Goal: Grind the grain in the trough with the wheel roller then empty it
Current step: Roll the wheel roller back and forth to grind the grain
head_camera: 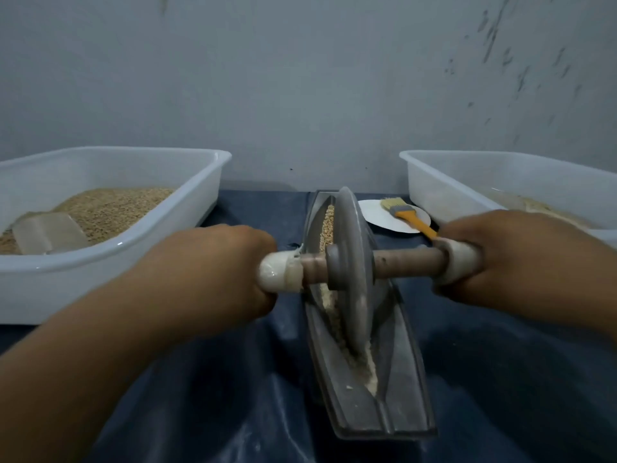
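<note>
Mid-grind: left hand (213, 265) and right hand (494, 252) gripping wheel roller (350, 262) handles, whole grain (329, 225) up top of trough (400, 379), emptying still ahead.

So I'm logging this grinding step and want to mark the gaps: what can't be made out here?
- Head view: trough groove under the wheel roller, hidden by the disc.
- Axle ends, covered by the left hand and right hand.
- Right tub: cut off by the frame edge, contents partly behind the right hand.
- Brush handle end, behind the right hand.
</note>
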